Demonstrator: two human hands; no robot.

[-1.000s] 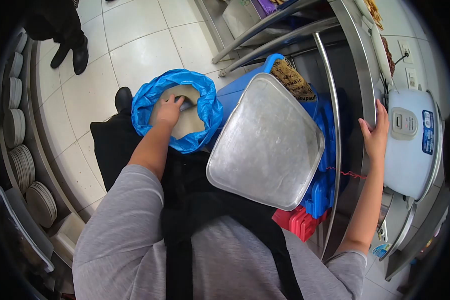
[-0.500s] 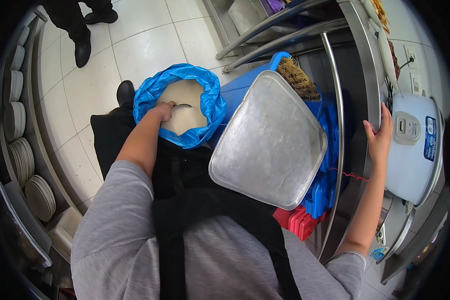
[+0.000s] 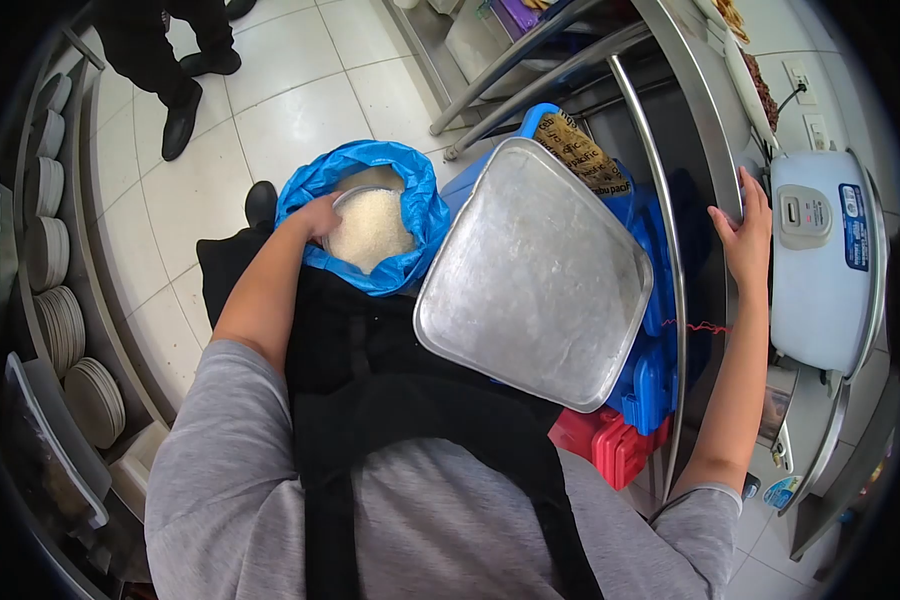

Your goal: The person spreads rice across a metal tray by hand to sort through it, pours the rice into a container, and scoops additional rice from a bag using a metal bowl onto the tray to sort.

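A blue plastic bag (image 3: 310, 170) stands with its mouth rolled wide near my legs, holding white grain that looks like rice. My left hand (image 3: 320, 216) is closed on the rim of a round bowl (image 3: 369, 189) inside the bag. The bowl is full of the white rice (image 3: 375, 232); its underside is hidden. To the right, my right hand (image 3: 749, 232) rests on the edge of the steel table (image 3: 708, 105), fingers stretched and thumb apart, holding nothing. Beside that hand sits a white rice cooker (image 3: 820, 270).
A metal tray (image 3: 540, 280) lies over a blue bin (image 3: 460, 188), right of the bag. Red containers (image 3: 620, 450) sit below it. Steel rails (image 3: 660, 170) run alongside the table. Stacked plates (image 3: 95, 400) fill the left shelf. Another person's legs (image 3: 160, 50) are at upper left.
The bowl, earlier mostly sunk in the rice, now shows its round rim and is full. My left hand has shifted slightly left. My right hand stays on the table edge.
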